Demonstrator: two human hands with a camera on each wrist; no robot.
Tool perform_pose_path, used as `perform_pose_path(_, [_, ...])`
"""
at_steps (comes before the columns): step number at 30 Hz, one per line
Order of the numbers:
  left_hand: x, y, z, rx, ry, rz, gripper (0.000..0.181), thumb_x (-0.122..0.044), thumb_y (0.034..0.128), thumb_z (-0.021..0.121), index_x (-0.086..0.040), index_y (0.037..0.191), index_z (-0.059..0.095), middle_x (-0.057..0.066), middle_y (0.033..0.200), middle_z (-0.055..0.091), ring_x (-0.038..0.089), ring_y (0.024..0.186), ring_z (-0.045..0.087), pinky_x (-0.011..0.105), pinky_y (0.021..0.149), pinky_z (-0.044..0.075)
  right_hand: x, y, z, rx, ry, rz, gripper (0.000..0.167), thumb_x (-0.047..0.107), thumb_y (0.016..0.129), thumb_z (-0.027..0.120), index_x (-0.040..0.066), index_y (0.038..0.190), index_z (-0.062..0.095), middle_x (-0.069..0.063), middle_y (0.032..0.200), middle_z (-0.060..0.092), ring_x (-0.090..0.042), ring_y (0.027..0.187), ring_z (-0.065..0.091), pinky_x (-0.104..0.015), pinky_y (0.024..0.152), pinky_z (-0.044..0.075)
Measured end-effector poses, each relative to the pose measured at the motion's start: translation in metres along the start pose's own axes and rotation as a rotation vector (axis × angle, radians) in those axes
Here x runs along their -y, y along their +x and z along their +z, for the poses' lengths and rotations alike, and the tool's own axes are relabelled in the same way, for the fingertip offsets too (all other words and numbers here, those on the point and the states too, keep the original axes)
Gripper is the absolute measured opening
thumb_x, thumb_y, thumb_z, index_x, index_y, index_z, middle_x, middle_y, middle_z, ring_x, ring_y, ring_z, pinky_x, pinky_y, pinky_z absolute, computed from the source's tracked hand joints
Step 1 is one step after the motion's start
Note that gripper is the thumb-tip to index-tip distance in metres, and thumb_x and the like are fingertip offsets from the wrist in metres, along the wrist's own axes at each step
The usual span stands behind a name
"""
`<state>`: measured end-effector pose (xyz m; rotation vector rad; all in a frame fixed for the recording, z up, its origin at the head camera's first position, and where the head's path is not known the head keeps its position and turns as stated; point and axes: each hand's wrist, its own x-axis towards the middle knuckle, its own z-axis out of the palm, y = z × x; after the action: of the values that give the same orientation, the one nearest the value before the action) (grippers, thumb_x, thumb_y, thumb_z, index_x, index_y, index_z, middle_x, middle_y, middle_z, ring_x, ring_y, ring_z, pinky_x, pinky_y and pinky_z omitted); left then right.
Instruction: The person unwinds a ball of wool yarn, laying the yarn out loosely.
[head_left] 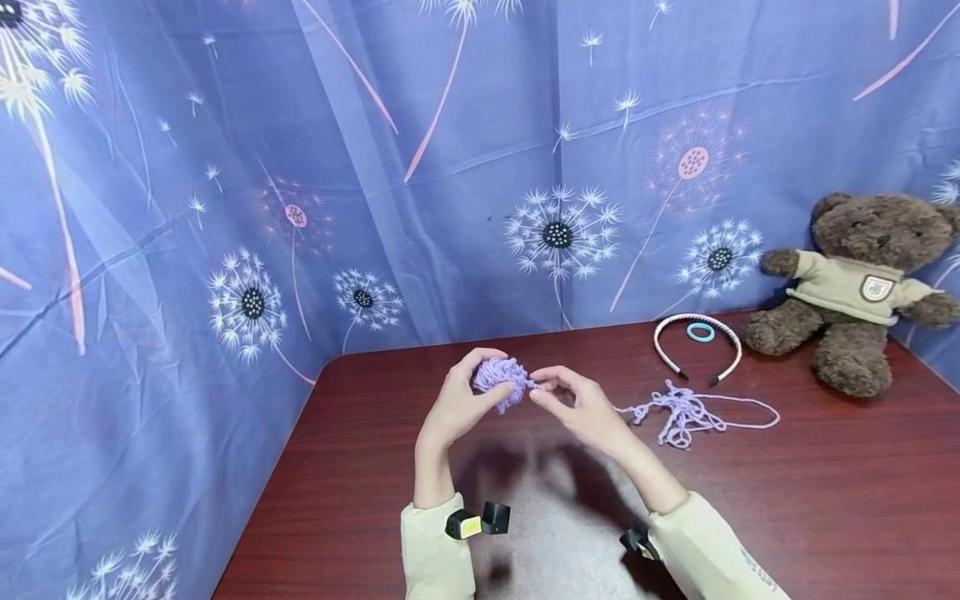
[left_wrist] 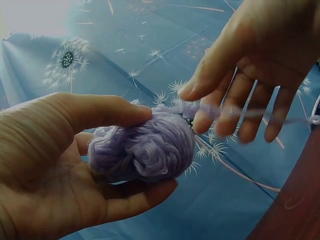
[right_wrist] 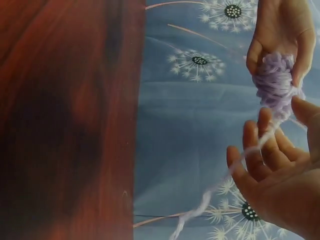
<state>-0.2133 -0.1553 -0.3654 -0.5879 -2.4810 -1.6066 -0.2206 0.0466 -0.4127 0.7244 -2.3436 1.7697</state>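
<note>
My left hand (head_left: pixel 453 407) holds a small ball of lilac yarn (head_left: pixel 501 383) above the table, thumb on one side and fingers round the other. In the left wrist view the wound layers of the yarn ball (left_wrist: pixel 155 145) show beneath the thumb. Close beside the ball, my right hand (head_left: pixel 588 412) has a yarn strand (left_wrist: pixel 235 112) between thumb and index finger. Its other fingers are spread loosely. From there the strand runs across the fingers, seen in the right wrist view, towards a loose tangle of the same yarn (head_left: pixel 684 414) on the table.
The dark red wooden table (head_left: pixel 360 467) stands before a blue dandelion-print curtain (head_left: pixel 450 250). At the right back lie a white headband (head_left: pixel 660 333) with dark tips and a turquoise ring (head_left: pixel 701 325). A brown teddy bear (head_left: pixel 855 292) in a beige shirt sits at the far right.
</note>
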Motion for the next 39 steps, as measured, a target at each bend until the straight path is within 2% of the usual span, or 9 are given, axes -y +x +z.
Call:
perform_pose_path(3, [0.000,0.000,-0.001,-0.009,-0.011,-0.001,0.037,-0.005,0.0845,0.071,0.001,0.119,0.059,0.022,0.107,0.065,0.012,0.087,0.057,0.019,0.072,0.051,0.001,0.001,-0.005,-0.025,-0.024,-0.003,0.015,0.008,0.093,0.062,-0.002,0.103,0.068,-0.017,0.083,0.068,0.001,0.071,0.056,-0.019,0.062,0.048])
perform_pose_path(7, [0.001,0.000,-0.002,-0.014,-0.020,-0.012,0.037,-0.005,0.0845,0.071,0.001,0.119,0.059,0.022,0.109,0.065,0.011,0.088,0.057,0.020,0.073,0.052,0.000,0.004,-0.021,-0.088,-0.048,0.012,0.016,0.008,0.095,0.059,-0.003,0.102,0.068,-0.018,0.081,0.069,0.000,0.070,0.059,-0.018,0.063,0.050])
perform_pose_path(12, [0.001,-0.002,-0.006,-0.019,-0.027,-0.031,0.037,-0.005,0.0845,0.071,-0.001,0.119,0.059,0.021,0.109,0.064,0.011,0.088,0.057,0.020,0.074,0.052,-0.001,0.004,-0.052,-0.204,-0.028,0.111,0.022,0.014,0.097,0.058,-0.004,0.106,0.066,0.005,0.075,0.068,-0.002,0.063,0.060,-0.022,0.052,0.050])
perform_pose_path(15, [0.001,-0.003,-0.009,-0.031,-0.030,-0.040,0.037,-0.005,0.0842,0.072,-0.003,0.119,0.060,0.021,0.108,0.064,0.011,0.087,0.057,0.020,0.073,0.051,-0.002,0.003,-0.075,-0.286,0.011,0.152,0.014,0.018,0.097,0.059,0.007,0.099,0.068,0.019,0.069,0.064,0.000,0.052,0.054,-0.024,0.041,0.046])
perform_pose_path(17, [0.002,-0.003,-0.010,-0.037,-0.029,-0.041,0.037,-0.005,0.0845,0.072,-0.002,0.119,0.060,0.022,0.108,0.064,0.011,0.087,0.057,0.021,0.072,0.051,-0.004,0.001,-0.090,-0.340,0.040,0.158,0.010,0.018,0.097,0.059,0.020,0.093,0.068,0.022,0.068,0.063,0.002,0.053,0.055,-0.020,0.045,0.047])
perform_pose_path(19, [0.002,-0.004,-0.011,-0.040,-0.029,-0.046,0.036,-0.005,0.0847,0.071,-0.003,0.119,0.060,0.022,0.109,0.064,0.012,0.086,0.057,0.021,0.070,0.052,-0.006,-0.001,-0.104,-0.395,0.103,0.153,0.018,0.015,0.096,0.059,0.028,0.086,0.067,0.022,0.066,0.063,0.003,0.056,0.056,-0.015,0.048,0.046])
perform_pose_path(22, [0.003,-0.004,-0.013,-0.039,-0.030,-0.046,0.036,-0.005,0.0851,0.071,-0.002,0.119,0.059,0.022,0.110,0.063,0.012,0.087,0.057,0.022,0.070,0.052,-0.012,-0.005,-0.124,-0.468,0.130,0.131,0.028,0.012,0.096,0.059,0.034,0.082,0.067,0.023,0.065,0.063,0.007,0.062,0.059,-0.009,0.056,0.046])
perform_pose_path(30, [0.003,-0.005,-0.014,-0.042,-0.039,-0.050,0.039,-0.003,0.0841,0.071,-0.001,0.121,0.058,0.022,0.111,0.063,0.013,0.089,0.057,0.021,0.072,0.052,-0.028,-0.019,-0.162,-0.582,0.436,0.079,0.025,0.002,0.094,0.058,0.020,0.084,0.072,0.012,0.066,0.068,0.002,0.059,0.062,-0.010,0.055,0.048])
perform_pose_path(39, [0.004,-0.005,-0.014,-0.040,-0.038,-0.059,0.038,-0.005,0.0853,0.071,-0.001,0.121,0.058,0.022,0.112,0.062,0.015,0.091,0.058,0.022,0.073,0.053,-0.047,-0.042,-0.202,-0.740,0.541,0.155,0.021,0.003,0.093,0.061,0.017,0.083,0.074,0.009,0.063,0.069,0.001,0.056,0.063,-0.009,0.053,0.046])
